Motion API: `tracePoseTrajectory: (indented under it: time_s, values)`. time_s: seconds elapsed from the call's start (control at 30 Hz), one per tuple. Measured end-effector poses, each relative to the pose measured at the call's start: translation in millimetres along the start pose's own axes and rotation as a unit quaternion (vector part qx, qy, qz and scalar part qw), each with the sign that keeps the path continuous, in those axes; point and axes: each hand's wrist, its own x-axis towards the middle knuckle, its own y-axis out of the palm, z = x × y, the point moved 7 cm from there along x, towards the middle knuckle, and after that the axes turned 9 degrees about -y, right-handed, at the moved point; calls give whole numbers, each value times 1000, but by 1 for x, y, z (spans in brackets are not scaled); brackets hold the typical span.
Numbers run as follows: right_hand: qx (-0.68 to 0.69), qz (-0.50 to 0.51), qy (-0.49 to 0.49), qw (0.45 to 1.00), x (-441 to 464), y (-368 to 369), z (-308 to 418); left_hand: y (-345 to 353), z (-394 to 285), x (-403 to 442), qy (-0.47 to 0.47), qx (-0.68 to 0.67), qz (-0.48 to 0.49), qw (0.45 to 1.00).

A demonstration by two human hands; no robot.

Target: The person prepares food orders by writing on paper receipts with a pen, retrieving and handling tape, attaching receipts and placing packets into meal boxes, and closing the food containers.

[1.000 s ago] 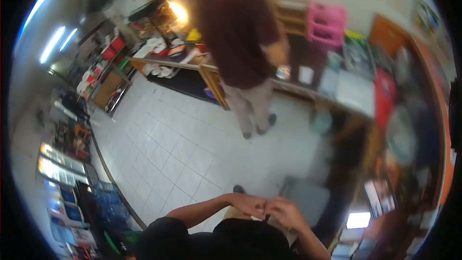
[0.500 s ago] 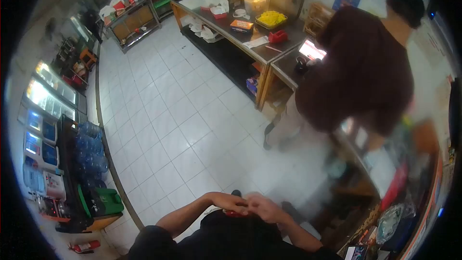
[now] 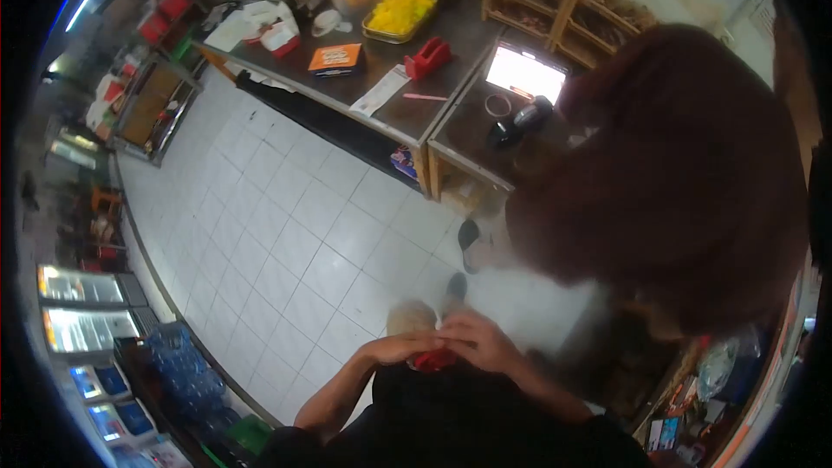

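Note:
My left hand (image 3: pixel 404 347) and my right hand (image 3: pixel 477 340) meet in front of my body, low in the view. Their fingers are bent over one another. Just below them, against my dark shirt, shows a small red thing (image 3: pixel 432 360), partly covered by the fingers; whether it is held cannot be made out. Close on the right a person in a dark maroon top (image 3: pixel 667 165) bends beside the counter.
A counter (image 3: pixel 468 78) holds a yellow heap in a tray (image 3: pixel 400 16), an orange box (image 3: pixel 335 60), a red tape dispenser (image 3: pixel 428 58) and a lit screen (image 3: pixel 526 74). Blue water bottles (image 3: pixel 186 368) stand at lower left, near glass-door fridges (image 3: pixel 91 329). Tiled floor (image 3: pixel 286 243) lies ahead.
The view has turned and come nearer the counter. The person in maroon now looms larger on the right. My hands stay together at my front; the red thing shows more than one second ago.

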Motion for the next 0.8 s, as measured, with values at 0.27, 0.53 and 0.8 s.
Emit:
tracePoseTrajectory:
  time_s: [0.27, 0.53, 0.8]
  values:
    - [6, -53, -44, 998, 174, -12, -63, -144, -127, -74, 41, -67, -78, 994]
    - [-44, -234, 131, 962, 273, -37, -134, -268, -260, -79, -35, -27, -108, 993]
    - [317, -469, 304, 766, 286, -51, -200, -296, -384, -35, 135, -85, -117, 980]
